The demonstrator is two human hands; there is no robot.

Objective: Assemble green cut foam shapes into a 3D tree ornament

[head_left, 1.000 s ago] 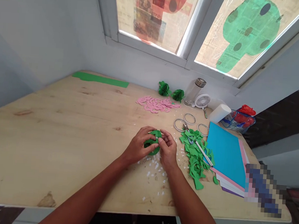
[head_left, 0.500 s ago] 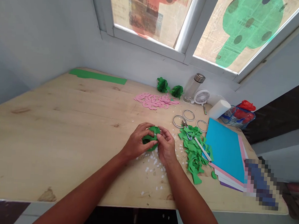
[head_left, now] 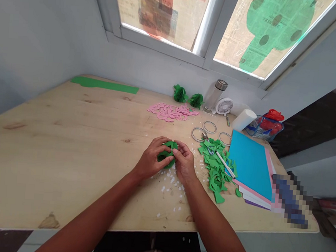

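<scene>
Between my two hands, over the front middle of the wooden table, is a green paper craft piece (head_left: 168, 163) made of cut, layered paper. My left hand (head_left: 152, 159) curls around its left side, thumb below and fingers on top. My right hand (head_left: 185, 161) pinches its right edge between thumb and fingers. Part of the piece is hidden behind the fingers. Small white paper bits (head_left: 168, 185) lie scattered on the tabletop beneath and in front of my hands. Two finished-looking green paper balls (head_left: 180, 93) stand at the back by the wall.
Right of my hands is a heap of green paper scraps (head_left: 218, 171) with scissors (head_left: 208, 144) and a white pen (head_left: 225, 164). Tape rings (head_left: 198, 134), blue paper (head_left: 248, 162), a bottle (head_left: 215, 96), a small fan (head_left: 224, 105) and pink cutouts (head_left: 170, 112) lie beyond. A green strip (head_left: 107, 85) is at back left.
The whole view has shifted slightly, with the scene moving a little left and up. Both hands keep their hold on the green paper piece, with hardly any finger movement.
</scene>
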